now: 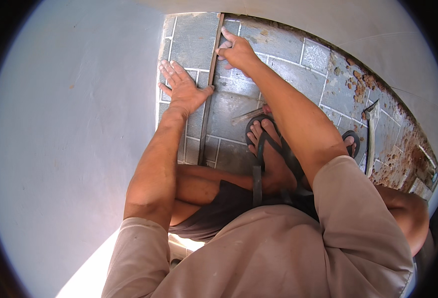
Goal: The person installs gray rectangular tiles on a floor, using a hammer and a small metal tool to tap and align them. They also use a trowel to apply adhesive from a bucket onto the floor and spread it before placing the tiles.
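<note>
The brown strip (207, 113) was already laid across the grey tiles (194, 42); what was left could not be told. The left hand (183, 92) was spread flat, thumb against it; the right hand's (240, 52) grip was unclear.

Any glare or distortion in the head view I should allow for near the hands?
Head view: whitish glare on the floor tiles just below the right hand; a blown-out patch at lower left; the tiles' upper-right edge bows; the left hand looks fairly sharp.
</note>
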Demonstrator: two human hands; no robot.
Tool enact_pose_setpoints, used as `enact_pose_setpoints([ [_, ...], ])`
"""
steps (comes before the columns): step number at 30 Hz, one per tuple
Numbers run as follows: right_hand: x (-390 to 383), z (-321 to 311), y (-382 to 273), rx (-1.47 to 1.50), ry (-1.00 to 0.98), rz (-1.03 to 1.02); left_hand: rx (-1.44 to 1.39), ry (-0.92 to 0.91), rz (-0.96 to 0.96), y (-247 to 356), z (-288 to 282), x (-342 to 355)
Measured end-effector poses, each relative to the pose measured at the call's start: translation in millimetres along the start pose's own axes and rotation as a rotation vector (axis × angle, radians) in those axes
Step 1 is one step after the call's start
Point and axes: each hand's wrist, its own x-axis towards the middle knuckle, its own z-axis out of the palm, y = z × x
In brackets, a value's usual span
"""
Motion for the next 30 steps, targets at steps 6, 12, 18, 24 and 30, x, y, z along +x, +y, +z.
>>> enact_pose_setpoints([
  [6, 14, 0, 2, -0.145, 0.101, -0.048, 0.006, 0.006, -0.025, 0, 5, 4],
  [12, 14, -6, -6, 0.042, 0.057, 0.001, 0.046, 0.05, -0.026, 0, 10, 4],
  [18, 12, -6, -3, -0.013, 0.019, 0.0, 0.038, 0.111, -0.004, 1, 15, 4],
  [24, 14, -6, 4, -0.104, -0.012, -0.048, 0.082, 0.106, -0.036, 3, 15, 3],
  [30, 16, -9, 5, -0.058, -0.025, -0.047, 0.008, 0.189, 0.028, 1, 19, 3],
])
